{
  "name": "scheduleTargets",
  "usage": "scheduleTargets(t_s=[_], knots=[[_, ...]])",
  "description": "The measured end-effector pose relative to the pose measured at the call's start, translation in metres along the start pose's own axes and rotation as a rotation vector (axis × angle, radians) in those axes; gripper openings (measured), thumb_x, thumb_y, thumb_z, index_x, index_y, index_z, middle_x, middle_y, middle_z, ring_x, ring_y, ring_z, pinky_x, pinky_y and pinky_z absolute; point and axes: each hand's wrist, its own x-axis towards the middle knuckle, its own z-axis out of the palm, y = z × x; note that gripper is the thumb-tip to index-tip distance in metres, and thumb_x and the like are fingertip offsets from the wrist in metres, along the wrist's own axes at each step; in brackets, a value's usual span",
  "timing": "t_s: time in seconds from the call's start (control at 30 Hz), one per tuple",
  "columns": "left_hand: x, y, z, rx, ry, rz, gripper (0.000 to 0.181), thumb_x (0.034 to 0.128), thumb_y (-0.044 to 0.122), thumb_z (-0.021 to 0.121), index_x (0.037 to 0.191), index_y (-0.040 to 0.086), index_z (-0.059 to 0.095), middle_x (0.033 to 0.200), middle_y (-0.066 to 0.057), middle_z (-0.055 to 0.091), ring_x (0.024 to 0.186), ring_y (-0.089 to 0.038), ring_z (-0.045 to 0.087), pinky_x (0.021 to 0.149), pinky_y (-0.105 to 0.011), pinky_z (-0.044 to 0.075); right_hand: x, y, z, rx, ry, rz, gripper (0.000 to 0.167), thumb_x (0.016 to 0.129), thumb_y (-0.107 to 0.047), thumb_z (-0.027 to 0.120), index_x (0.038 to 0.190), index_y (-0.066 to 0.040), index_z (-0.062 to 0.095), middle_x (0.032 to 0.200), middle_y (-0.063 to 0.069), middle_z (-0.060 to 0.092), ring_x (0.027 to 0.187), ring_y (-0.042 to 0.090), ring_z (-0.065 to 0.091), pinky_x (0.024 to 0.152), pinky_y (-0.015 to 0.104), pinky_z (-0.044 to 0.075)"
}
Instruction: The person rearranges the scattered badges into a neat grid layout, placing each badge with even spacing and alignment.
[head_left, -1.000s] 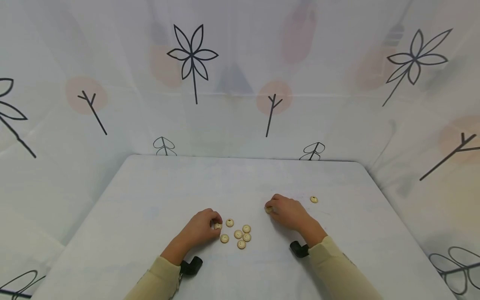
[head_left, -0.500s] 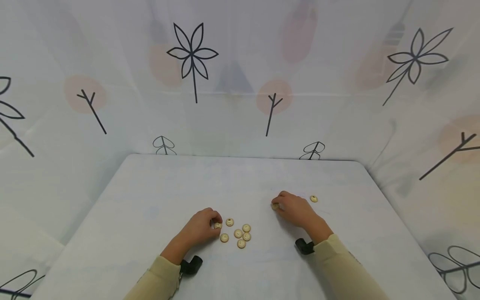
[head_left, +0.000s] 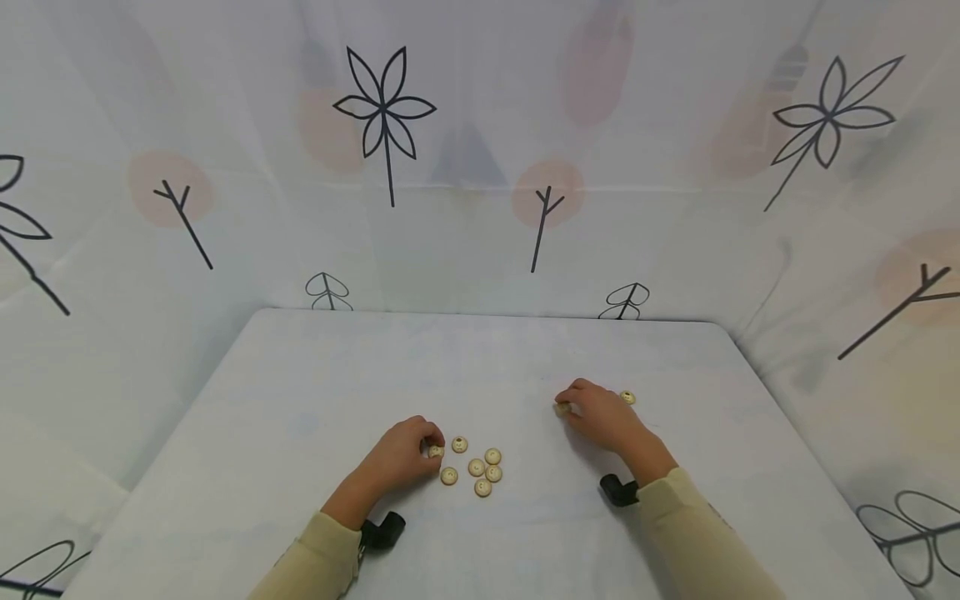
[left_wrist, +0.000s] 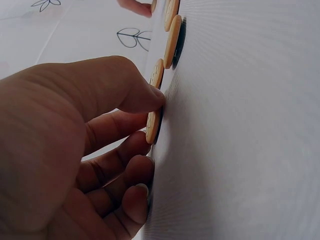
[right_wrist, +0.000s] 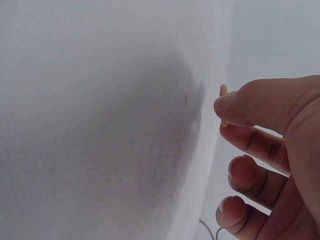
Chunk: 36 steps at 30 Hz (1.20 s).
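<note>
On the white table, my left hand [head_left: 401, 454] has thumb and fingers curled about a round wooden button [head_left: 436, 452]. The left wrist view shows the thumb [left_wrist: 150, 97] over that low-lying button [left_wrist: 150, 127]. Off to the right, my right hand [head_left: 606, 418] pinches another wooden button [head_left: 562, 409]. Seen edge-on in the right wrist view, this button [right_wrist: 223, 90] sits between thumb and index finger, above the table surface. Just beyond the right hand's knuckles lies a single button [head_left: 628, 397], partly covered by the hand.
Several loose wooden buttons lie between the hands, among them one at the top [head_left: 460, 445] and one at the bottom [head_left: 483, 487]. The white table [head_left: 420, 358] ends at a patterned cloth backdrop [head_left: 465, 242].
My right hand has moved right and farther away with its button, closer to the lone button. The left hand and the loose buttons have stayed put.
</note>
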Motion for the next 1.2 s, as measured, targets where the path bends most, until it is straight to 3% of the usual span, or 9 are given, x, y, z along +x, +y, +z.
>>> scheduleTargets(t_s=[1.2], knots=[[-0.002, 0.002, -0.001, -0.003, 0.017, 0.021, 0.010, 0.0805, 0.014, 0.069, 0.091, 0.014, 0.068, 0.084, 0.004, 0.055, 0.076, -0.011, 0.049, 0.071, -0.031, 0.045, -0.008, 0.037, -0.010, 0.018, 0.046, 0.096, 0.025, 0.090, -0.020, 0.067, 0.113, -0.011, 0.069, 0.110, 0.006, 0.064, 0.103, 0.030, 0.063, 0.083, 0.050, 0.051]])
